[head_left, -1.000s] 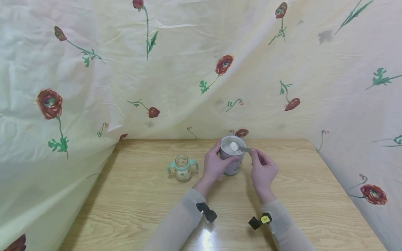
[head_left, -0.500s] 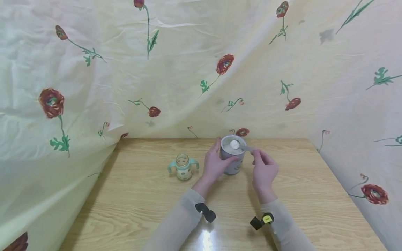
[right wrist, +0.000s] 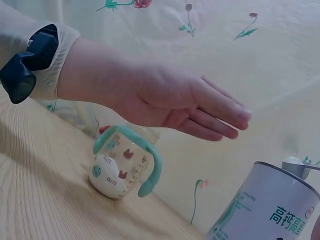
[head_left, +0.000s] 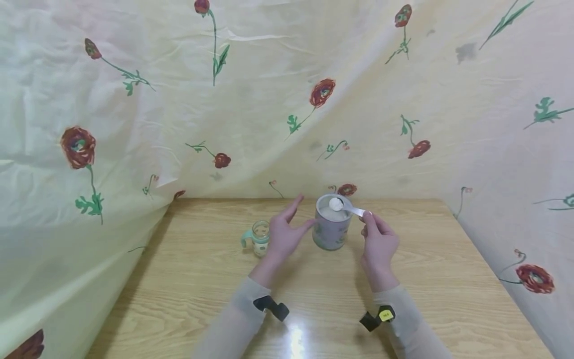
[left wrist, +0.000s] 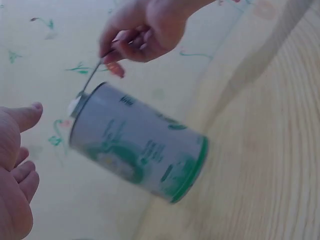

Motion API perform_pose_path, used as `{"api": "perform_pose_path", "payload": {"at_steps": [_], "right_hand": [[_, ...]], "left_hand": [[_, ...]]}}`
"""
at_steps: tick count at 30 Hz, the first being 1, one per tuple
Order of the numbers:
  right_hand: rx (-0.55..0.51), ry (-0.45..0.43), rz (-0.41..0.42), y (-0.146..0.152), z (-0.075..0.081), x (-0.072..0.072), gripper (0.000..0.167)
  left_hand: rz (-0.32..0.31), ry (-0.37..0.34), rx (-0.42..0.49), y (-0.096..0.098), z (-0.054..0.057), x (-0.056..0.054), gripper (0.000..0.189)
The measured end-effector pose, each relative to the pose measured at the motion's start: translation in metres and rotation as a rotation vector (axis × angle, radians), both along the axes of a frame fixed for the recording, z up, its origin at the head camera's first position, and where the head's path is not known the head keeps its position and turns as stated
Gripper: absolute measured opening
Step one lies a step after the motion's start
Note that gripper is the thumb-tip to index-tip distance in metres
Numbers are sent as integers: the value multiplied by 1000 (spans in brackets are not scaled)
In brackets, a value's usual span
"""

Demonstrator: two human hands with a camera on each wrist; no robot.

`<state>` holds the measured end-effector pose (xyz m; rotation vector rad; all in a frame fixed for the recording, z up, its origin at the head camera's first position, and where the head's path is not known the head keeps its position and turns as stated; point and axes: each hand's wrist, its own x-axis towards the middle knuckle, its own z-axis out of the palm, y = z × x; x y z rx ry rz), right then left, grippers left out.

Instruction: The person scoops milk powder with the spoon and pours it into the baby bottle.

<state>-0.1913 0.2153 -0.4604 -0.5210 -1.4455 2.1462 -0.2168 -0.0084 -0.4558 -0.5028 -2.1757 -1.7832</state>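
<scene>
My right hand (head_left: 380,244) pinches the handle of a measuring scoop (head_left: 356,211). The scoop's bowl, heaped with white powder, is at the opening of a pale lilac milk powder can (head_left: 331,234). The can stands upright, with green print low on its side in the left wrist view. My left hand (head_left: 287,237) is to the left of the can and apart from it, fingers straight and thumb spread. Behind that hand, partly hidden in the head view, is a clear baby cup (right wrist: 120,172) with mint handles and white contents; its top is uncovered.
The wooden table (head_left: 202,294) ends at the back against a cream cloth (head_left: 251,109) printed with red flowers. Each forearm carries a black wrist camera (head_left: 271,307).
My left hand has let go of the can and moved left, now overlapping the cup in the head view. The right hand still holds the scoop, its handle turned a little.
</scene>
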Motion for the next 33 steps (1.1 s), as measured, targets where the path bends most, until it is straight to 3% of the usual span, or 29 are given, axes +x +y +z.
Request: {"api": "perform_pose_path", "payload": {"at_steps": [6,10,15,22,33], "right_hand": [[-62,-4,16,-4,2,1,16],[-89,-17,32,-6,7,3,17],[-130,-9,57,-9,12,5,19],[-204,23,70,-13,16,7,14],[-284,44,106,-25,20,7,9]], "left_hand": [[16,67,8,-29,-2,5,60],[34,43,52,-50,-3,9,55],[11,26,84,-81,-7,9,51],[-17,29,23,-119,-14,7,52],[-50,-72,-91,-163,-23,-2,51]]}}
